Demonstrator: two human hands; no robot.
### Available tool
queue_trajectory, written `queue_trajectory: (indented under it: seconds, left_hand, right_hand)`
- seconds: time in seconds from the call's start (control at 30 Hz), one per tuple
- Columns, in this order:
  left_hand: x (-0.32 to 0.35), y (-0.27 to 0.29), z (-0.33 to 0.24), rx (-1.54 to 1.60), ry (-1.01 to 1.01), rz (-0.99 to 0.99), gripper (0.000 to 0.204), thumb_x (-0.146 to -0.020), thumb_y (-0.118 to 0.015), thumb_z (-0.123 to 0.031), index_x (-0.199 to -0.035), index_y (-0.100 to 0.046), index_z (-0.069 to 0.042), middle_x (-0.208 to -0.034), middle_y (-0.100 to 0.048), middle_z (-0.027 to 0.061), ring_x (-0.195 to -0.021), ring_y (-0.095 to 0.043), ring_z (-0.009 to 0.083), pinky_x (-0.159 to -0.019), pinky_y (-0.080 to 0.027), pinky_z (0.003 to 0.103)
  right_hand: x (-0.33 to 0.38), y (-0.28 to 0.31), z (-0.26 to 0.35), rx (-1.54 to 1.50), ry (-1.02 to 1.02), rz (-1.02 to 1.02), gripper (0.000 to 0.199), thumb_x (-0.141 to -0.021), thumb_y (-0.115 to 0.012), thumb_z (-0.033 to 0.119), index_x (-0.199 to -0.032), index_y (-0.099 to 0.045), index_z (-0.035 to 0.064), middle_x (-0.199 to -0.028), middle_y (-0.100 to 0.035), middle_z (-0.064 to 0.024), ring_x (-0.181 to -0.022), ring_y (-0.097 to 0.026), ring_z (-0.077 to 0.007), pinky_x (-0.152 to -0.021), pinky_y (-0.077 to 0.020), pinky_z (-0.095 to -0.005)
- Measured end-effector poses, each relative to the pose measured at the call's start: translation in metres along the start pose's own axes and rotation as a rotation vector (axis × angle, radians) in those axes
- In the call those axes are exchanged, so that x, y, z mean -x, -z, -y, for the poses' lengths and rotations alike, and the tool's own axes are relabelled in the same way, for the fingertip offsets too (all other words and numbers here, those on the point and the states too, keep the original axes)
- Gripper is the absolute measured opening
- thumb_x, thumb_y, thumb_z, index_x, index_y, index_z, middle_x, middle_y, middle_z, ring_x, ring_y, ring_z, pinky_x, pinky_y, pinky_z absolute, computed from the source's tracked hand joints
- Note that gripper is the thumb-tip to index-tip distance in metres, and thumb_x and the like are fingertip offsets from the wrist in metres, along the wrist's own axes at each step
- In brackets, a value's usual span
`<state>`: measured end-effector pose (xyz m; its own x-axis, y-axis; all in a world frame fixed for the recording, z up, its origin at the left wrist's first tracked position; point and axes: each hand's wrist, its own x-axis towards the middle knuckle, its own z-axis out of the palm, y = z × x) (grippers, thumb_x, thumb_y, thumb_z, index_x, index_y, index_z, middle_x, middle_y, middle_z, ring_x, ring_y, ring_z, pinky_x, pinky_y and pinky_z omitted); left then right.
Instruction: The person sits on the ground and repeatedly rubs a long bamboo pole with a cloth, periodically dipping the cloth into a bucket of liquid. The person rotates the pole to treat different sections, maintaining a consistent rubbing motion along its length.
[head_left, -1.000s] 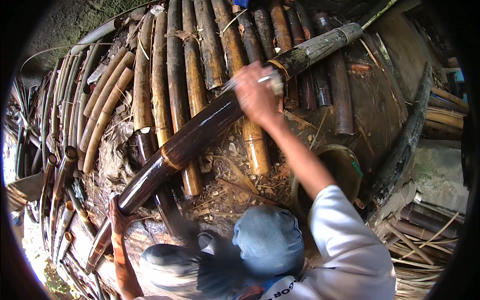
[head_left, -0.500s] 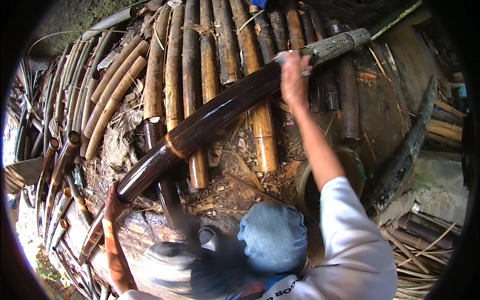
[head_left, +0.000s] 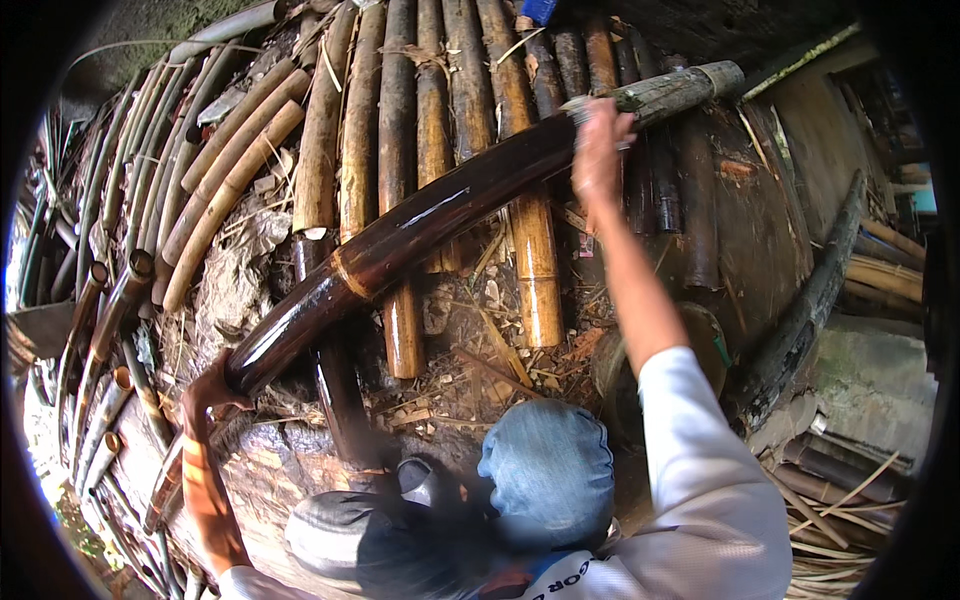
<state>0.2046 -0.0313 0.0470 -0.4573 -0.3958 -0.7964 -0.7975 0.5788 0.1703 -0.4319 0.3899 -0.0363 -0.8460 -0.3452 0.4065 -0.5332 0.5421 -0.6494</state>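
Observation:
A thick, dark, wet bamboo pole (head_left: 430, 225) slants across the view from lower left to upper right. One pale ring marks a joint in it, and its upper right end is dull grey. At the lower left end, my left hand (head_left: 212, 388) curls round the rim and holds the pole. My right hand (head_left: 602, 150), blurred, is closed against the pole near where the dark wet surface meets the grey part. It presses a pale greyish wad (head_left: 577, 104) there; most of the wad is hidden by the fingers.
Several brown bamboo poles (head_left: 397, 110) lie side by side beneath and beyond the pole. Thinner bamboo lengths (head_left: 225, 195) are stacked at the left. A round bucket-like container (head_left: 705, 335) stands under my right forearm. My jeans-covered knee (head_left: 545, 470) is near. Chips (head_left: 480, 385) litter the ground.
My left hand and the pole's lower end have shifted slightly left and up. My right hand has slid a little to the right along the pole.

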Motion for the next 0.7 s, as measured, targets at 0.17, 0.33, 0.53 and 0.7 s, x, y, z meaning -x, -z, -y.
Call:
queue_trajectory:
  seconds: [0.17, 0.33, 0.53, 0.7]
  left_hand:
    - [-0.012, 0.007, -0.009, 0.058, 0.019, 0.104, 0.132, -0.046, -0.105, -0.023, -0.153, -0.032, 0.000, -0.123, -0.070, 0.0256, -0.115, -0.069, 0.0345, -0.102, -0.054, 0.040]
    - [-0.019, 0.014, -0.008, 0.018, -0.007, 0.102, 0.131, -0.046, -0.105, -0.022, -0.153, -0.033, 0.000, -0.123, -0.070, 0.0253, -0.114, -0.069, 0.0347, -0.102, -0.054, 0.040]
    - [-0.033, 0.016, 0.007, 0.032, -0.017, 0.128, 0.130, -0.046, -0.105, -0.022, -0.153, -0.033, 0.000, -0.122, -0.071, 0.0248, -0.114, -0.069, 0.0350, -0.102, -0.054, 0.041]
    - [-0.033, 0.020, 0.008, 0.033, -0.073, 0.145, 0.130, -0.046, -0.104, -0.022, -0.153, -0.034, 0.000, -0.122, -0.071, 0.0244, -0.113, -0.069, 0.0352, -0.102, -0.054, 0.041]
  right_hand:
    - [0.020, -0.024, 0.009, 0.072, 0.085, -0.174, 0.050, -0.113, -0.032, 0.039, -0.159, -0.039, 0.0201, -0.171, -0.020, -0.0189, -0.156, 0.000, -0.0518, -0.127, -0.0016, -0.0616]
    - [0.054, -0.040, 0.044, 0.008, 0.090, 0.128, 0.057, -0.112, -0.037, 0.034, -0.166, -0.022, 0.0239, -0.172, -0.002, -0.0251, -0.156, 0.009, -0.0498, -0.124, 0.0045, -0.0655]
    - [-0.026, -0.023, 0.005, 0.112, 0.104, -0.012, 0.043, -0.111, -0.046, 0.030, -0.151, -0.051, 0.0183, -0.167, -0.035, -0.0111, -0.158, -0.005, -0.0443, -0.129, -0.0035, -0.0524]
    - [-0.026, -0.030, 0.023, 0.148, 0.220, -0.162, 0.042, -0.109, -0.045, 0.029, -0.144, -0.058, 0.0105, -0.159, -0.047, -0.0122, -0.154, -0.027, -0.0438, -0.127, -0.0187, -0.0536]
